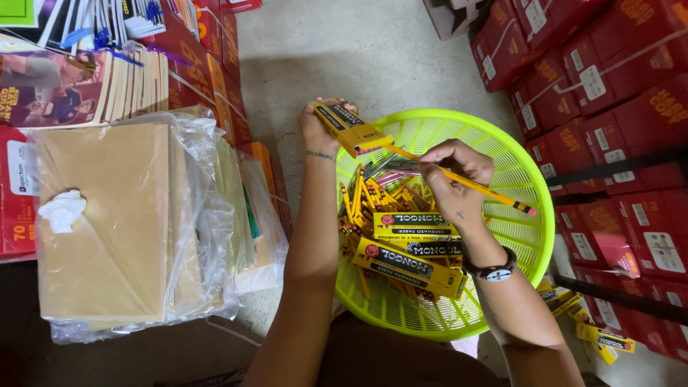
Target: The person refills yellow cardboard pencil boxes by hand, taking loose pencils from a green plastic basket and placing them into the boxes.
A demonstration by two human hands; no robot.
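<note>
Yellow cardboard pencil box [349, 127] clamped in left hand [317, 129] | right hand [454, 179] fingers pinch slim pencil [473, 185] | green slotted plastic basket [527, 215]

A round basket [527, 179] sits on the floor [358, 57] in front of the person, holding loose pencils [365, 197] and three pencil boxes [412, 247] stacked near its middle. Above it, the left hand [322, 125] holds an open pencil box [349, 129], and the right hand [455, 175] holds a single pencil [466, 183] whose end meets that box. Left of the basket lies a bagged stack of envelopes [107, 222], with books [86, 79] behind it. Cartons [609, 86] stand to the right, with more pencil boxes [598, 337] at their foot.
</note>
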